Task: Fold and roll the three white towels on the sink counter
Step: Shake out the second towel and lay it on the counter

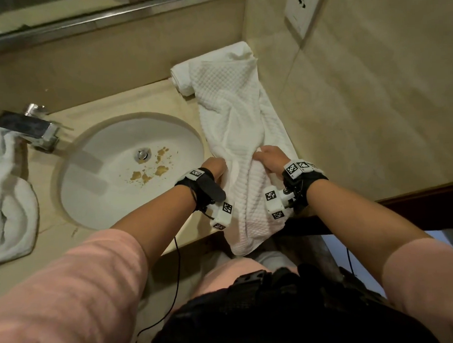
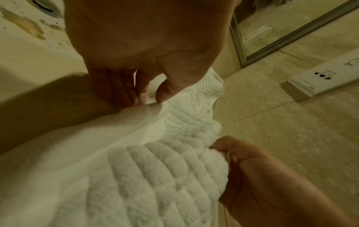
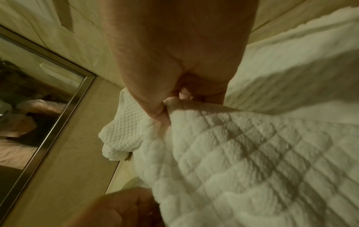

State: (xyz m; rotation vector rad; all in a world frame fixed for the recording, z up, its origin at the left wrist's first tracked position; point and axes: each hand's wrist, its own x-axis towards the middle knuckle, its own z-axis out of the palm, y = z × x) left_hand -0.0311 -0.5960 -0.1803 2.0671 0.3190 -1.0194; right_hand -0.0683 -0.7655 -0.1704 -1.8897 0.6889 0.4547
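Note:
A long white waffle towel [image 1: 240, 124] lies lengthwise on the counter right of the sink, its near end hanging over the front edge. My left hand [image 1: 216, 168] pinches the towel's left edge; the left wrist view shows thumb and fingers [image 2: 136, 92] closed on the hem [image 2: 155, 106]. My right hand [image 1: 270, 158] grips a raised fold of the same towel [image 3: 233, 153] near its middle. A rolled white towel [image 1: 182, 78] sits at the far end, partly under the long towel. Another white towel [image 1: 8, 194] lies crumpled at the left of the counter.
The round sink [image 1: 127, 169] with brown stains lies left of my hands, a chrome faucet [image 1: 31, 129] beyond it. A tiled wall with a socket plate [image 1: 300, 8] borders the counter's right side. A mirror frame [image 1: 86, 19] runs along the back.

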